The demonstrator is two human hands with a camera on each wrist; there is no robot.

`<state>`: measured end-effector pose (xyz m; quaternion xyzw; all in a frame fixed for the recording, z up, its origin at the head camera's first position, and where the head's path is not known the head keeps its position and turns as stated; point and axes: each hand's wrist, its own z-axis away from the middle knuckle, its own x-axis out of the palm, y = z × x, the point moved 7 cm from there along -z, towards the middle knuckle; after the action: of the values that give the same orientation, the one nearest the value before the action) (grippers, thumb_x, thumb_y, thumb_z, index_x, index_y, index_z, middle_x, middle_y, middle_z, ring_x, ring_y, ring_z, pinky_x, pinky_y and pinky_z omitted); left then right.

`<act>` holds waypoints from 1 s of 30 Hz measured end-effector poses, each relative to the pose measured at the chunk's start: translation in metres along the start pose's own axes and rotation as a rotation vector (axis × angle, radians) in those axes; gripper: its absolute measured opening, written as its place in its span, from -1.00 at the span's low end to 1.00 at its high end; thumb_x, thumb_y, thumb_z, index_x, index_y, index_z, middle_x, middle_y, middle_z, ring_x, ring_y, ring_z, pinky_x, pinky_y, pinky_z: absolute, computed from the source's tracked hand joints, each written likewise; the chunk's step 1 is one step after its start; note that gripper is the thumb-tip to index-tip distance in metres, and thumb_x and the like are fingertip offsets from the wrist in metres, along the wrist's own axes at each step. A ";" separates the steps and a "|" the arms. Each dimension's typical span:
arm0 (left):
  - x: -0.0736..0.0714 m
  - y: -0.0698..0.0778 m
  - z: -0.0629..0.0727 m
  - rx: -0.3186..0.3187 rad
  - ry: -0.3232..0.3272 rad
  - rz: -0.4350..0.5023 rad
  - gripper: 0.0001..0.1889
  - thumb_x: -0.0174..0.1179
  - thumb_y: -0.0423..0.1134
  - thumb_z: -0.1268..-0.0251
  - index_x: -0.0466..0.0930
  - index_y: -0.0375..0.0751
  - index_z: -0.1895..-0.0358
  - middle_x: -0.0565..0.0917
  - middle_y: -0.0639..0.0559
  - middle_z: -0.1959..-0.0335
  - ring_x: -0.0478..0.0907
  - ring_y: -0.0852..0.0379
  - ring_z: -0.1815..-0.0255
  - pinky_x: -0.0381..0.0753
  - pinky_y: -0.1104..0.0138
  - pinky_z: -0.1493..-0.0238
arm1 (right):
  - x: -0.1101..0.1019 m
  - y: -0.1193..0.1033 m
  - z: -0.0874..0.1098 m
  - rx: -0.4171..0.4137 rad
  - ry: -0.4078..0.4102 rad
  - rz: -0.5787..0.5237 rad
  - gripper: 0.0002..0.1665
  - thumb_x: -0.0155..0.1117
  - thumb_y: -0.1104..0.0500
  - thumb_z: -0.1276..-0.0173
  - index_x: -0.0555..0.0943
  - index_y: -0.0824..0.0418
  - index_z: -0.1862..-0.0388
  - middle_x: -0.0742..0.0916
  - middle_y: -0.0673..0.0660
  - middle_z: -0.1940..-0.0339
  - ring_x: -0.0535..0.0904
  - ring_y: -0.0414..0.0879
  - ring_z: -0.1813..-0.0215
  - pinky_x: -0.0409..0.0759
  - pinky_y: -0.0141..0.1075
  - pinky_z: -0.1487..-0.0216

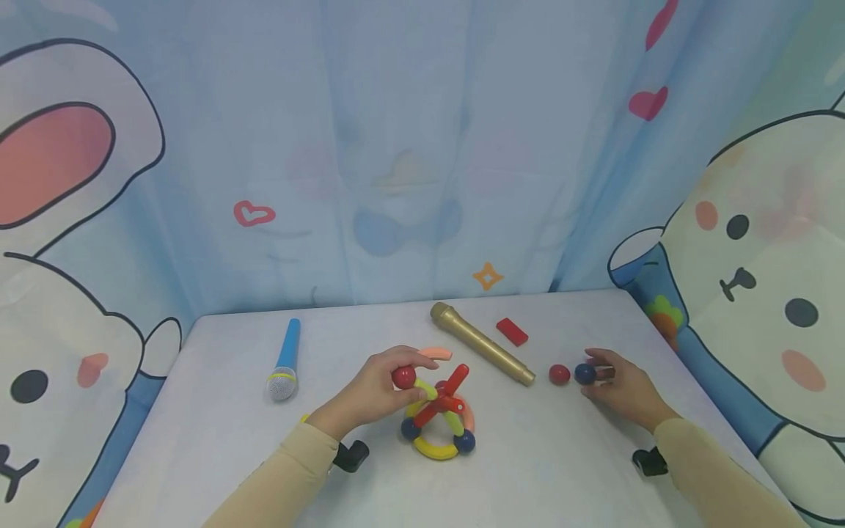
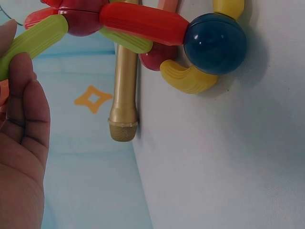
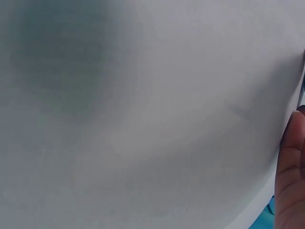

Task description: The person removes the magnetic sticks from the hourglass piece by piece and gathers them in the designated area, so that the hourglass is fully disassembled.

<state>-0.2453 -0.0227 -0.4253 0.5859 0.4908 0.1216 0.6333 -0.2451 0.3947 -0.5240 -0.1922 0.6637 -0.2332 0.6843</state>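
My left hand (image 1: 383, 381) pinches a light green stick (image 2: 40, 38) of a magnetic ball-and-stick toy, and a red ball (image 1: 404, 378) on the stick's end sits at the fingers. The rest of the structure stands on the table, with red sticks (image 1: 455, 378) crossing on top, a curved yellow stick (image 1: 436, 449) and a dark blue ball (image 1: 465, 441) low at the front. My right hand (image 1: 627, 389) holds a loose blue ball (image 1: 584, 374) between thumb and fingers. In the right wrist view only part of that hand (image 3: 291, 171) shows, and the ball is out of sight.
Beside the right hand lies a loose red ball (image 1: 559, 375). A gold microphone (image 1: 482, 343), a red block (image 1: 512, 332) and a curved peach stick (image 1: 436, 353) lie further back. A blue toy microphone (image 1: 287, 359) is at the left. A printed curtain (image 1: 396, 147) hangs behind the table.
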 end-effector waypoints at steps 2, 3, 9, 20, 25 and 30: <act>0.000 0.000 0.000 0.002 0.002 -0.004 -0.50 0.42 -0.41 -0.18 0.62 0.15 -0.16 0.57 0.30 -0.14 0.47 0.20 -0.20 0.59 0.37 -0.06 | -0.002 -0.003 0.003 -0.004 -0.014 -0.009 -0.06 0.48 0.20 -0.23 0.20 0.35 -0.48 0.43 0.46 -0.32 0.42 0.40 -0.24 0.50 0.23 -0.13; 0.000 0.001 0.000 0.003 0.003 -0.005 -0.50 0.42 -0.41 -0.18 0.62 0.14 -0.16 0.57 0.30 -0.14 0.48 0.20 -0.19 0.59 0.37 -0.05 | -0.003 -0.004 0.005 -0.006 -0.021 -0.015 -0.05 0.48 0.20 -0.23 0.18 0.34 -0.49 0.41 0.46 -0.34 0.41 0.41 -0.24 0.51 0.23 -0.12; -0.002 0.001 0.000 -0.005 0.010 -0.005 -0.50 0.42 -0.41 -0.18 0.62 0.14 -0.16 0.56 0.28 -0.16 0.47 0.20 -0.19 0.59 0.38 -0.06 | -0.020 -0.025 0.013 -0.052 0.003 -0.052 0.04 0.45 0.29 -0.22 0.07 0.32 -0.55 0.31 0.48 -0.40 0.41 0.40 -0.24 0.55 0.21 -0.08; -0.004 0.001 0.004 -0.020 0.015 -0.006 -0.51 0.42 -0.39 -0.19 0.62 0.08 -0.18 0.57 0.26 -0.16 0.47 0.15 -0.22 0.56 0.38 -0.09 | 0.052 -0.182 0.040 -0.247 -0.215 -0.373 0.04 0.57 0.29 -0.13 0.23 -0.07 -0.50 0.50 0.16 -0.34 0.63 0.03 0.00 0.66 -0.22 0.03; -0.003 0.001 0.002 0.007 0.023 -0.024 -0.51 0.44 -0.40 -0.16 0.63 0.04 -0.16 0.57 0.22 -0.14 0.51 0.16 -0.16 0.58 0.38 -0.05 | 0.090 -0.227 0.052 -0.286 -0.276 -0.512 0.19 0.54 0.32 -0.16 0.04 -0.13 -0.59 0.54 0.14 -0.29 0.67 -0.03 0.12 0.68 -0.27 0.08; -0.001 0.002 0.001 0.025 0.022 -0.032 -0.50 0.45 -0.43 -0.13 0.63 0.00 -0.17 0.58 0.21 -0.13 0.54 0.12 -0.13 0.59 0.38 -0.04 | 0.098 -0.236 0.050 -0.267 -0.231 -0.647 0.26 0.44 0.48 -0.16 -0.06 -0.15 -0.61 0.60 0.22 -0.25 0.69 0.06 0.11 0.68 -0.25 0.07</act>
<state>-0.2444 -0.0235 -0.4236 0.5845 0.5083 0.1119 0.6225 -0.2097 0.1433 -0.4675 -0.5049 0.5116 -0.3257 0.6142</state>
